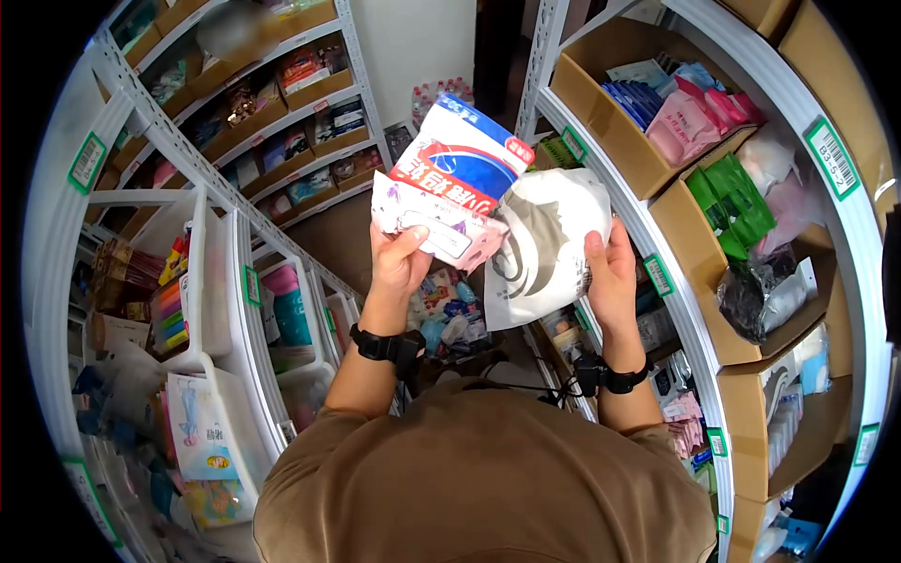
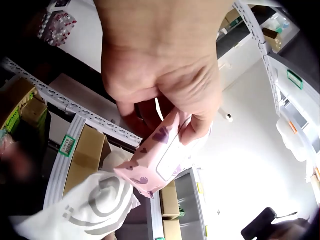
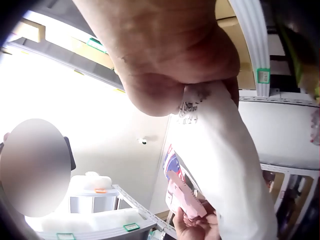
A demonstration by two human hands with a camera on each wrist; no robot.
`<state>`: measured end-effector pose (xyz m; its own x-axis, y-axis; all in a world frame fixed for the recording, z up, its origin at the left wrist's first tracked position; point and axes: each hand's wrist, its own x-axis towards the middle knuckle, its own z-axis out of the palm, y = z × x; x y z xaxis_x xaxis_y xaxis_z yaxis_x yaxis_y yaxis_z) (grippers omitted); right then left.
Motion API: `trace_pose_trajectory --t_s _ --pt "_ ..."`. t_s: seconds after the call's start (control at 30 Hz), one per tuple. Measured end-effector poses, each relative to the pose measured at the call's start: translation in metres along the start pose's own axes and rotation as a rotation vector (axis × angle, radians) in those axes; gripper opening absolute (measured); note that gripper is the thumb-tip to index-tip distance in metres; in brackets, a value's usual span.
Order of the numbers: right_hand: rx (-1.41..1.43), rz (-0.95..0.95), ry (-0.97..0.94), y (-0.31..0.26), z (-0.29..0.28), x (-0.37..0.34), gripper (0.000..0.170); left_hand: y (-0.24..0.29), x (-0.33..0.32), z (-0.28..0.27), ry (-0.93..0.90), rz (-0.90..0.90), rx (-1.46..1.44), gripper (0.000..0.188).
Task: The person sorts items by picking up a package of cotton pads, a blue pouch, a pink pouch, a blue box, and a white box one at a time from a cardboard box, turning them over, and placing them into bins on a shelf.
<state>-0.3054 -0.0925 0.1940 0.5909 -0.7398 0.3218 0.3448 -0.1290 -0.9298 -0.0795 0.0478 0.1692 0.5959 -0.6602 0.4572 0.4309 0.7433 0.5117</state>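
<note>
In the head view my left hand (image 1: 399, 263) grips a pink patterned pack (image 1: 441, 230) together with a blue, white and red pack (image 1: 469, 155) behind it. My right hand (image 1: 612, 277) pinches the edge of a white plastic bag (image 1: 549, 253) with a grey swirl print, which hangs just right of the packs. The left wrist view shows the left thumb on the pink pack (image 2: 160, 155), with the white bag (image 2: 95, 207) at lower left. From the right wrist, the white bag (image 3: 220, 160) hangs from the right hand (image 3: 175, 60); its far side is hidden.
Shelves with cardboard boxes (image 1: 610, 122) of packaged goods line the right side. White bins (image 1: 211, 375) stand on the left, more shelves (image 1: 272, 122) at the back left. Several packages (image 1: 455, 314) lie low between the shelves. Pink-capped bottles (image 1: 441, 92) stand at the back.
</note>
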Motion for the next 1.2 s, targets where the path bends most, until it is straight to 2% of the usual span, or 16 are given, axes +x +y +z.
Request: trace_pose_trajectory --t_s 0.27,0.33,0.4,0.47,0.53,0.6,0.63,0.67,0.7,0.73,0.8,0.87,0.9,0.97,1.07,1.2 --pt "-0.055 0.051 0.001 -0.014 -0.020 -0.009 0.028 -0.024 -0.002 -0.012 -0.007 -0.221 -0.076 0.051" --pt "-0.064 0.045 0.018 -0.018 -0.028 -0.009 0.028 -0.030 -0.003 0.008 0.040 -0.235 -0.183 0.054" --pt "0.001 0.036 0.014 -0.025 -0.035 -0.009 0.028 -0.039 -0.005 0.006 -0.080 -0.265 -0.257 0.061" --pt "-0.003 0.103 -0.002 -0.036 -0.045 -0.010 0.032 -0.050 -0.006 0.003 -0.065 -0.288 -0.222 0.067" --pt "-0.036 0.076 0.003 -0.043 -0.053 -0.012 0.038 -0.054 -0.005 0.034 -0.109 -0.278 -0.309 0.069" --pt "-0.009 0.093 0.003 -0.061 -0.057 -0.018 0.044 -0.079 -0.010 -0.021 -0.056 -0.109 0.942 0.070" --pt "-0.006 0.098 -0.007 -0.063 -0.061 -0.019 0.043 -0.087 -0.010 -0.013 -0.062 -0.140 0.744 0.072" --pt "-0.006 0.104 -0.017 -0.066 -0.067 -0.020 0.042 -0.096 -0.010 -0.003 -0.073 -0.148 0.733 0.072" --pt "-0.135 0.087 -0.039 -0.062 -0.079 -0.022 0.038 -0.100 -0.006 0.029 -0.151 -0.253 0.171 0.071" --pt "-0.228 -0.025 -0.019 -0.061 -0.082 -0.022 0.032 -0.107 -0.003 0.049 -0.217 -0.348 -0.394 0.070" --pt "-0.374 -0.135 0.010 -0.068 -0.090 -0.024 0.026 -0.119 -0.009 0.055 -0.193 -0.375 -0.353 0.072" --pt "-0.421 -0.070 0.074 -0.080 -0.097 -0.030 0.021 -0.122 -0.011 0.064 -0.203 -0.393 -0.390 0.075" --pt "-0.470 -0.008 0.036 -0.085 -0.101 -0.032 0.020 -0.124 -0.012 0.066 -0.185 -0.417 -0.496 0.080" --pt "-0.508 0.050 0.039 -0.086 -0.104 -0.035 0.019 -0.126 -0.009 0.065 -0.093 -0.441 -0.537 0.076" --pt "-0.542 0.180 0.087 -0.095 -0.104 -0.038 0.022 -0.129 0.001 0.066 -0.164 -0.557 -0.569 0.075" --pt "-0.511 0.005 0.193 -0.088 -0.099 -0.042 0.026 -0.138 0.020 0.072 -0.301 -0.751 -0.620 0.074"
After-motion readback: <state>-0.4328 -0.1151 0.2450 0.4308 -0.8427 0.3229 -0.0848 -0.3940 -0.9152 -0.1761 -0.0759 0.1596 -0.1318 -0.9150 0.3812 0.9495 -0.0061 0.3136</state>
